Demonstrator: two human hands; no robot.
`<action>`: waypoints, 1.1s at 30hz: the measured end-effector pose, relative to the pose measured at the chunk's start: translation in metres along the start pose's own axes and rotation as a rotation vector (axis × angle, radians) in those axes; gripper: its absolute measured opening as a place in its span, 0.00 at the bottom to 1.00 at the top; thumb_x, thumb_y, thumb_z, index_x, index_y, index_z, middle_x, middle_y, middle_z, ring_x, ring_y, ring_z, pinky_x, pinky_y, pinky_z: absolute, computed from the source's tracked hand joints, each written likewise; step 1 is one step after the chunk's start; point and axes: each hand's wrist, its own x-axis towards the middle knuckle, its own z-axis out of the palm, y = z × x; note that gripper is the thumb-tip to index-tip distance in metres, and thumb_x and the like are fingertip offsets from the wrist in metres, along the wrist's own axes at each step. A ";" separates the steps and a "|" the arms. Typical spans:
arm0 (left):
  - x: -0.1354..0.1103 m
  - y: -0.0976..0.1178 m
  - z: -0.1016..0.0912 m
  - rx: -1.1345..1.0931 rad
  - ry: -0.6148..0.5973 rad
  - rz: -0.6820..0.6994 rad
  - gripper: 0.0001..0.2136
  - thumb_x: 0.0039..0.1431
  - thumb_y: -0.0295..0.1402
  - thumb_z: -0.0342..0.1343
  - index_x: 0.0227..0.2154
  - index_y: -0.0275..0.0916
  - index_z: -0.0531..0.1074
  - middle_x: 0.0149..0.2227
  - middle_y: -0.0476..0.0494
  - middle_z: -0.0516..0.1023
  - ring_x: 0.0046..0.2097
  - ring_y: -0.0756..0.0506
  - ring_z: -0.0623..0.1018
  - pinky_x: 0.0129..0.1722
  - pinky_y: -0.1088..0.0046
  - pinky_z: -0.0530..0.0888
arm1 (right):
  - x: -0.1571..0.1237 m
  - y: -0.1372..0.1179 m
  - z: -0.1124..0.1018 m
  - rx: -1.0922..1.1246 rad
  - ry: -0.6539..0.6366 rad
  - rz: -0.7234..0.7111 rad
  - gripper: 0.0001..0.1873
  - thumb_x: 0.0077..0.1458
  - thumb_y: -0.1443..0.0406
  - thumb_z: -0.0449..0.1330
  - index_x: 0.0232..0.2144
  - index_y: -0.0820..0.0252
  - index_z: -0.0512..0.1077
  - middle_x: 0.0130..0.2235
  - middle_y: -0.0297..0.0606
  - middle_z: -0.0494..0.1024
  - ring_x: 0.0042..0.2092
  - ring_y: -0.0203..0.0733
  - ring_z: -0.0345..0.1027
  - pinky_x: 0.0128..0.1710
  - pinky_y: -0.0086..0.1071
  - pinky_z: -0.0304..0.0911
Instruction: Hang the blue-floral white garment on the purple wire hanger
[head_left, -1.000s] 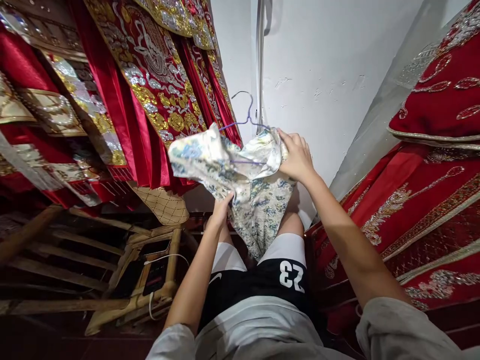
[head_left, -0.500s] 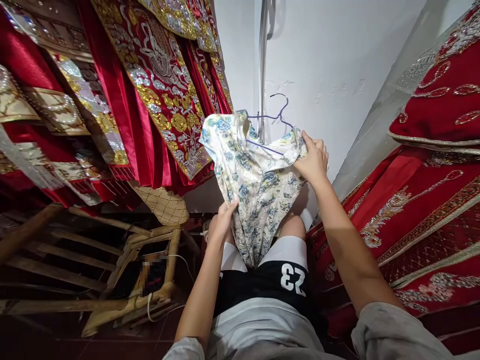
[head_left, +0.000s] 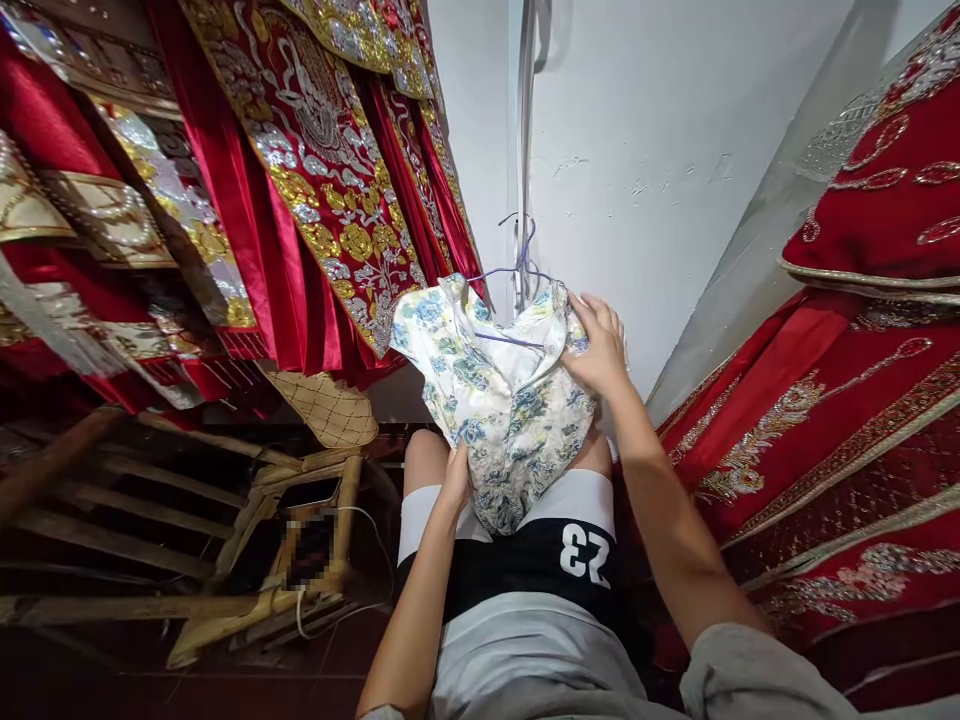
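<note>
A white garment (head_left: 510,410) with a blue and yellow floral print hangs on a purple hanger (head_left: 523,262), spread above my lap. Its neckline faces away from me, with the hanger's bar showing in the opening. My right hand (head_left: 602,345) is closed on the garment's right shoulder, close to the hanger's end. Lower down, my left hand (head_left: 456,478) pinches the left side edge of the cloth, thumb on top. The fingers under the fabric are hidden.
Red embroidered garments (head_left: 337,200) hang at left, and more red beaded ones (head_left: 847,400) at right. A bamboo chair (head_left: 292,600) with a cable stands at lower left. Ahead is a white wall (head_left: 637,120) with a metal pole (head_left: 526,100).
The garment and hanger have come down toward my lap and a little left. My right hand moved with them, and my left hand slid lower along the side.
</note>
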 end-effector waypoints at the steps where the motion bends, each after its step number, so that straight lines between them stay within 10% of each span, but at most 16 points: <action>1: -0.004 -0.003 0.002 -0.008 0.052 -0.036 0.40 0.53 0.64 0.57 0.64 0.49 0.67 0.67 0.41 0.69 0.73 0.35 0.57 0.69 0.60 0.63 | -0.014 -0.003 0.006 0.079 0.046 0.038 0.36 0.52 0.60 0.64 0.64 0.51 0.65 0.64 0.48 0.66 0.66 0.61 0.56 0.64 0.58 0.54; 5: -0.020 -0.006 0.015 0.011 0.098 -0.087 0.42 0.51 0.61 0.62 0.66 0.49 0.64 0.71 0.41 0.62 0.74 0.35 0.53 0.71 0.60 0.60 | -0.081 -0.025 0.050 0.513 0.127 0.396 0.18 0.59 0.51 0.58 0.44 0.57 0.74 0.46 0.45 0.78 0.48 0.51 0.71 0.51 0.45 0.67; 10: -0.032 -0.001 0.030 0.080 -0.064 0.157 0.43 0.50 0.50 0.69 0.68 0.47 0.60 0.70 0.41 0.62 0.73 0.36 0.57 0.72 0.60 0.56 | -0.122 -0.044 0.087 0.757 -0.120 0.585 0.25 0.60 0.43 0.54 0.23 0.54 0.60 0.23 0.31 0.63 0.26 0.39 0.59 0.29 0.34 0.57; 23: -0.034 -0.004 0.035 0.166 0.061 0.189 0.35 0.52 0.48 0.68 0.60 0.37 0.68 0.62 0.31 0.72 0.66 0.31 0.69 0.66 0.53 0.66 | -0.115 -0.044 0.050 0.840 -0.128 0.598 0.24 0.57 0.47 0.59 0.20 0.57 0.64 0.20 0.30 0.63 0.24 0.34 0.56 0.26 0.30 0.52; 29: -0.022 0.018 0.051 0.392 0.462 0.687 0.37 0.57 0.42 0.65 0.65 0.41 0.56 0.65 0.30 0.61 0.66 0.35 0.65 0.65 0.57 0.65 | -0.114 -0.047 0.051 1.007 -0.096 0.702 0.19 0.50 0.52 0.61 0.18 0.56 0.65 0.18 0.30 0.64 0.21 0.33 0.55 0.22 0.29 0.49; 33: -0.016 0.040 0.069 0.599 0.097 0.873 0.19 0.61 0.34 0.60 0.54 0.42 0.67 0.53 0.37 0.72 0.58 0.38 0.72 0.59 0.58 0.68 | -0.113 -0.050 0.050 1.041 -0.180 0.706 0.16 0.49 0.55 0.61 0.18 0.57 0.67 0.17 0.30 0.65 0.20 0.32 0.55 0.22 0.29 0.49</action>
